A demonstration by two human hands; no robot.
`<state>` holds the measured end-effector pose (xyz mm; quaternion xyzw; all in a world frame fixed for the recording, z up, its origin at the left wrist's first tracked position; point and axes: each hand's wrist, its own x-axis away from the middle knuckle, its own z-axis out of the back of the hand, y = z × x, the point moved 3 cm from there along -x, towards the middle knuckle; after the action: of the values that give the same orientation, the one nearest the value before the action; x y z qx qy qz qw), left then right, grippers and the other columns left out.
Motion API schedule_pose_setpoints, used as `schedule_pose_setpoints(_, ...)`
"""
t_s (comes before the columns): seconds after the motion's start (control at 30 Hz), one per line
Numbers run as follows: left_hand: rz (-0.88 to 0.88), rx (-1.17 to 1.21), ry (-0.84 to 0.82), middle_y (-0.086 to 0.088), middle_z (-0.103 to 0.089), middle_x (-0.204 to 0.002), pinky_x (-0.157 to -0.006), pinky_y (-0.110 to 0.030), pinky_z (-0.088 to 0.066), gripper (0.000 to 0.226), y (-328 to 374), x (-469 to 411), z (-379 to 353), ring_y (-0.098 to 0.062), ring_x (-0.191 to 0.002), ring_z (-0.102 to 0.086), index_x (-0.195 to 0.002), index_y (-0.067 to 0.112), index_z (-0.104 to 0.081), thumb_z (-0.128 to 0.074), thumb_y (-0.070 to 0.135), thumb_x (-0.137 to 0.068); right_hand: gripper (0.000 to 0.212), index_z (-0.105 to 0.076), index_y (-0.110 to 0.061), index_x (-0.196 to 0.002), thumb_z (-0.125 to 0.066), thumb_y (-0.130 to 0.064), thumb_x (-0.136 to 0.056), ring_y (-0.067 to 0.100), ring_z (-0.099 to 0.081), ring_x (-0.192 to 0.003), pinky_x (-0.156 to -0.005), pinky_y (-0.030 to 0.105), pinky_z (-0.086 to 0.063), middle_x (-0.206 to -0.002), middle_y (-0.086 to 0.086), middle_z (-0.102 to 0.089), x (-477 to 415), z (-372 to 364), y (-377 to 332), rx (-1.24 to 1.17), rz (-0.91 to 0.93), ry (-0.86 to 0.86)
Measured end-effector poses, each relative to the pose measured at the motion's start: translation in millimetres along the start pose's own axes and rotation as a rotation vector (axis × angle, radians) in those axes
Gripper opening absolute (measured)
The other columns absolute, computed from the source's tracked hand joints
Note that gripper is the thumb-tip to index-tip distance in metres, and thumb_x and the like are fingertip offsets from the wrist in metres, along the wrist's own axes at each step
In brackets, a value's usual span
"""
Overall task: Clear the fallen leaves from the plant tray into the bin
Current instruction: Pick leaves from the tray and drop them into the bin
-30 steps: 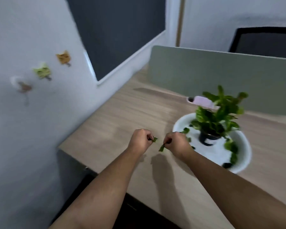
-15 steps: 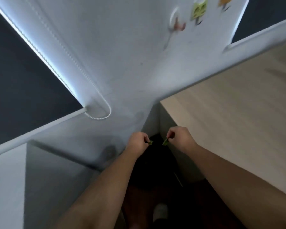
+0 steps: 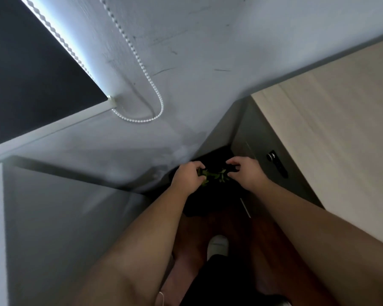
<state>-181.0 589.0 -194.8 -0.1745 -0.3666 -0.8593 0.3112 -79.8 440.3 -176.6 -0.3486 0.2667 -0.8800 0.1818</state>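
I am looking down at a dark bin point(image 3: 212, 200) on the floor, between the wall and the desk's end. Both hands hover over its opening. My left hand point(image 3: 189, 176) is curled, with small green leaves point(image 3: 205, 176) at its fingertips. My right hand point(image 3: 244, 171) has its fingers spread apart, and more green leaves point(image 3: 220, 174) hang loose in the gap just left of it, over the bin. The plant tray is out of view.
The light wooden desk top point(image 3: 329, 129) fills the right side, with a grey drawer unit and its lock point(image 3: 276, 163) below its edge. A white beaded blind cord point(image 3: 142, 62) hangs on the wall. My white shoe point(image 3: 217, 245) stands on the reddish floor.
The view swung from the desk and plant tray down to the bin. Both hands carried leaves off the desk edge; the right hand has now spread its fingers and its leaves are loose.
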Motion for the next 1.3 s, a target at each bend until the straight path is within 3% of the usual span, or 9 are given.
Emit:
schedule_pose_setpoints(0.27,-0.067,-0.042,0.106,-0.010,-0.070,-0.110,-0.093,-0.033,-0.051,0.021,26,11,28,-0.027,-0.102,-0.065,-0.100,0.017,-0.068,-0.066,0.015,-0.079,0.022,-0.068,-0.010,-0.100,-0.068,-0.008,-0.079,0.020,-0.064,-0.104,-0.088,0.023,-0.045,-0.108,0.010,-0.070,18,32,-18,-0.027,0.050,0.100)
schedule_pose_setpoints(0.47,-0.258,-0.135,0.164,-0.009,-0.067,-0.113,-0.093,-0.035,-0.050,0.018,126,33,54,-0.027,-0.105,-0.062,-0.099,0.020,-0.068,-0.064,0.019,-0.081,0.017,-0.071,-0.007,-0.092,-0.067,-0.004,-0.076,0.024,-0.067,-0.087,-0.085,0.026,-0.051,-0.093,0.013,-0.073,66,112,-32,-0.098,0.129,0.322)
schedule_pose_setpoints(0.57,-0.406,-0.181,0.171,-0.008,-0.064,-0.110,-0.092,-0.036,-0.050,0.015,194,49,48,-0.026,-0.104,-0.061,-0.097,0.021,-0.067,-0.062,0.020,-0.083,0.014,-0.071,-0.007,-0.090,-0.064,-0.003,-0.078,0.017,-0.059,-0.076,-0.074,0.020,-0.045,-0.082,0.008,-0.066,107,161,-16,-0.114,0.114,0.421)
schedule_pose_setpoints(0.8,-0.814,-0.252,0.032,-0.009,-0.065,-0.105,-0.089,-0.033,-0.050,0.015,364,127,-45,-0.024,-0.098,-0.062,-0.096,0.015,-0.068,-0.061,0.015,-0.082,0.015,-0.070,-0.009,-0.090,-0.063,-0.003,-0.079,0.017,-0.057,-0.074,-0.064,0.019,-0.042,-0.078,0.004,-0.062,237,246,100,-0.183,-0.084,0.642)
schedule_pose_setpoints(0.93,-1.032,-0.380,-0.199,-0.009,-0.065,-0.103,-0.088,-0.034,-0.051,0.016,449,208,-164,-0.025,-0.096,-0.062,-0.095,0.016,-0.068,-0.061,0.015,-0.080,0.014,-0.070,-0.016,-0.084,-0.061,-0.007,-0.078,0.018,-0.060,-0.078,-0.067,0.021,-0.040,-0.080,0.004,-0.065,345,258,219,-0.170,-0.338,0.776)
schedule_pose_setpoints(1.1,-1.091,-0.478,-0.246,-0.005,-0.065,-0.107,-0.087,-0.036,-0.052,0.017,466,231,-213,-0.025,-0.099,-0.062,-0.095,0.020,-0.068,-0.062,0.018,-0.080,0.017,-0.072,-0.011,-0.089,-0.059,-0.007,-0.079,0.024,-0.065,-0.093,-0.083,0.028,-0.049,-0.096,0.010,-0.073,388,259,273,-0.178,-0.464,0.798)
schedule_pose_setpoints(1.3,-1.119,-0.718,-0.263,-0.001,-0.055,-0.126,-0.089,-0.035,-0.048,0.035,482,251,-284,-0.022,-0.114,-0.055,-0.117,0.023,-0.057,-0.063,0.026,-0.083,0.022,-0.066,-0.017,-0.102,-0.060,-0.015,-0.082,0.025,-0.062,-0.101,-0.084,0.029,-0.049,-0.113,0.006,-0.067,437,256,352,-0.127,-0.653,0.746)
